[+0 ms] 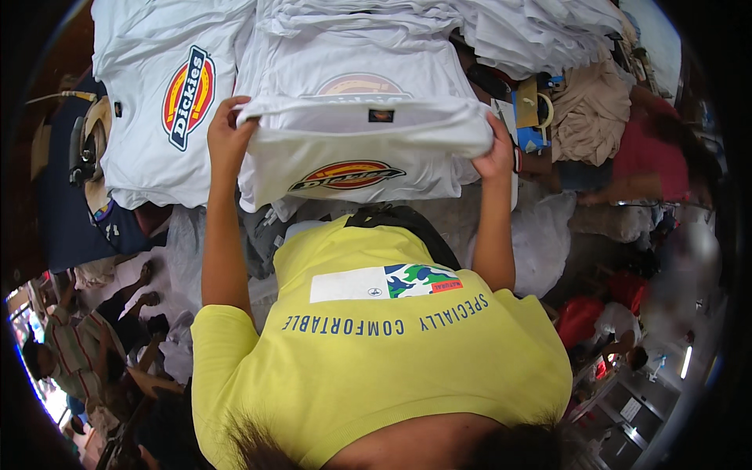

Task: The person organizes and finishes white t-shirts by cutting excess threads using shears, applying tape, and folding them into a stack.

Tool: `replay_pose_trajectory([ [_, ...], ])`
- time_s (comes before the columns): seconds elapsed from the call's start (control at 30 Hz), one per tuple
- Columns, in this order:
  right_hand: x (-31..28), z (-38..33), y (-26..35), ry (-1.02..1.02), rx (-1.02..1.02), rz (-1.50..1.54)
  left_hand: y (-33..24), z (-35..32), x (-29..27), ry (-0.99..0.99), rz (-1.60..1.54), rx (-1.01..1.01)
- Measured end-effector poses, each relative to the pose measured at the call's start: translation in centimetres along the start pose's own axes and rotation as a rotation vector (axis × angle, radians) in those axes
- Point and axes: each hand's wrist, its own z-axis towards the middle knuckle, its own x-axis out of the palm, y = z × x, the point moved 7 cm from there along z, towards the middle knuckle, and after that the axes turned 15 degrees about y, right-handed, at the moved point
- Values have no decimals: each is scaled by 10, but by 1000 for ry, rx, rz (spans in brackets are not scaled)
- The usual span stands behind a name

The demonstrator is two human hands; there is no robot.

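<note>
A white T-shirt [274, 160] with a red, yellow and dark printed emblem is stretched between my two hands, its neck opening and small dark label facing up. My left hand [232, 129] pinches its upper left corner, thumb and fingers closed on the cloth. At the other end, my right hand [497, 150] grips the upper right corner. Under and beyond the held shirt lies a stack of white T-shirts [352, 43]; a similar emblem shows through the thin cloth. Another white T-shirt [137, 149] with the same kind of emblem lies flat to the left.
Piled white cloth [540, 31] is at the far right. Beside it are a roll of tape [544, 110] and a beige cloth heap [591, 102]. A person in a red top [650, 157] is close on the right. Clear plastic bags [540, 243] hang near my right forearm.
</note>
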Motion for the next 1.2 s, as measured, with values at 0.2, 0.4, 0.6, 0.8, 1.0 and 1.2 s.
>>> replay_pose_trajectory([
  [0.2, 11, -75, 34, -42, -183, -123, 29, -108, 84, 664, -1506, -692],
  [0.4, 109, -151, 76, 721, -386, -116, -57, -128, 6, 404, -1053, -72],
  [0.6, 100, -114, 73, 117, -104, -917, -68, -125, -4, 235, -772, -152],
  [0.8, 114, -146, 81, 228, -184, -857, -50, -161, -75, -27, -696, 156],
  [1.0, 111, -62, 81, 97, -240, -659, -70, -76, -78, 73, -606, 192],
  [1.2, -44, 126, 12, -19, 87, -291, 68, 108, -45, 94, -391, -251],
])
